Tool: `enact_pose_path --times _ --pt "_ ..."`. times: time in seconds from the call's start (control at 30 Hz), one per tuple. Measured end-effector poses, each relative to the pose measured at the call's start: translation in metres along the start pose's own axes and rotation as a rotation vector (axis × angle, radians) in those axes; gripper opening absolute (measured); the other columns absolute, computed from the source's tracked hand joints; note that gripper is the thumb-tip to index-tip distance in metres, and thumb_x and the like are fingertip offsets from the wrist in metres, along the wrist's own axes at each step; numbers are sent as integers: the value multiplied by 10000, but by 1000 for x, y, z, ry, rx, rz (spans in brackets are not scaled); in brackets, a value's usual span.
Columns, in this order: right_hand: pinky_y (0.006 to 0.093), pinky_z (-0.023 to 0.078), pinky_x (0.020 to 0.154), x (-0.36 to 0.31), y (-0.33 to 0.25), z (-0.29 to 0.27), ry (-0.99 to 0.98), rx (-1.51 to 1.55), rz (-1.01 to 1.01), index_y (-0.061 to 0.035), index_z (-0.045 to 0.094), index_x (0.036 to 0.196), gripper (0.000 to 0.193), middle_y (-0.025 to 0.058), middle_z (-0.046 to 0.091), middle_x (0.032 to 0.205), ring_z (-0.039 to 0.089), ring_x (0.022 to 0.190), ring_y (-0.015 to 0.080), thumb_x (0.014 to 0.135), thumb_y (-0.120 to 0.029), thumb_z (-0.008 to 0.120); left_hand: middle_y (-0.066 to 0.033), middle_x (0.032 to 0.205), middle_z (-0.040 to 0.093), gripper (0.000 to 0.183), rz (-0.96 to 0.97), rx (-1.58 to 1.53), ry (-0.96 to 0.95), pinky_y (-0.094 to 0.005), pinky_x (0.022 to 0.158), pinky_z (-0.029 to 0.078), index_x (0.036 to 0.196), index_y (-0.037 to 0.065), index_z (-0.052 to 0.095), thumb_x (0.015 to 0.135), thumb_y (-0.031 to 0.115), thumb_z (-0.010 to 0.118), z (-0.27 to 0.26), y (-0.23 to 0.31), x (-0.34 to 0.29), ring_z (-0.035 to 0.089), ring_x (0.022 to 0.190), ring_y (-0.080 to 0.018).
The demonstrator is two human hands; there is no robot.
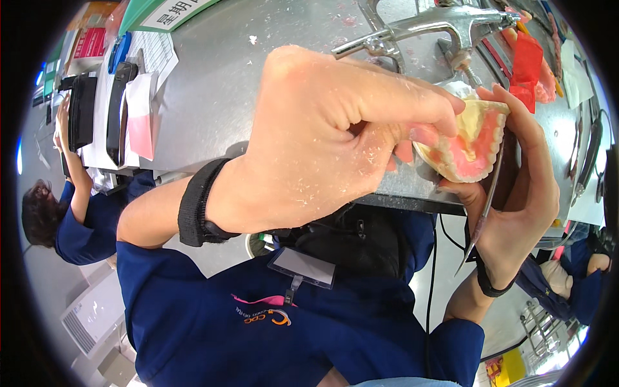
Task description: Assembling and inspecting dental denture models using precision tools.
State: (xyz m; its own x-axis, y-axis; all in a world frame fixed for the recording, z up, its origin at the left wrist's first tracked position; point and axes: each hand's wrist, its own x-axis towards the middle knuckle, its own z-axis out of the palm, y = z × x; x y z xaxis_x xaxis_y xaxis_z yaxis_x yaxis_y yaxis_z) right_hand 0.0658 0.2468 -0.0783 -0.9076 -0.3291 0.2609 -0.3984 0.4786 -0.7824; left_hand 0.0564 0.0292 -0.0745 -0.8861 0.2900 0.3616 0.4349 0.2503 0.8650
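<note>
Between my two hands is a dental model (469, 169), with cream plaster, a pink wax-like base and a row of pale teeth along its rim. My left hand (322, 132) is closed, thumb and finger pressing at the model's near left side. Small pink bits (404, 151) show under those fingers; whether they are pinched I cannot tell. My right hand (525, 174) wraps round the model from the right. A slim metal carving tool (487, 209) lies across its palm, its pointed end toward my wrist. White crumbs dot my left hand.
A metal articulator (438, 29) stands on the steel bench (216, 71) just beyond the model. Red sheet material (527, 71) lies to its right. A green box (167, 13), black cases (120, 109) and papers are at the far left. Another person (77, 213) works at the left.
</note>
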Motion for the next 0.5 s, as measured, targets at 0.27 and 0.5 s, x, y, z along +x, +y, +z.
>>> enact_pose_path --times 0.27,0.5 --pt "358 451 1038 0 -1 2 28 20 26 83 449 1367 903 205 568 1324 552 1236 257 676 -315 873 -217 908 734 312 83 13 -8 -203 491 502 857 -52 737 736 -158 470 -1 -2 -1 637 552 -103" --pt "354 454 1035 0 -2 2 29 -4 17 74 457 1366 890 198 574 1319 560 1227 250 676 -304 871 -219 924 732 264 -89 -149 -37 -209 552 533 942 -67 727 805 -163 523 -5 -5 -2 684 618 -124"
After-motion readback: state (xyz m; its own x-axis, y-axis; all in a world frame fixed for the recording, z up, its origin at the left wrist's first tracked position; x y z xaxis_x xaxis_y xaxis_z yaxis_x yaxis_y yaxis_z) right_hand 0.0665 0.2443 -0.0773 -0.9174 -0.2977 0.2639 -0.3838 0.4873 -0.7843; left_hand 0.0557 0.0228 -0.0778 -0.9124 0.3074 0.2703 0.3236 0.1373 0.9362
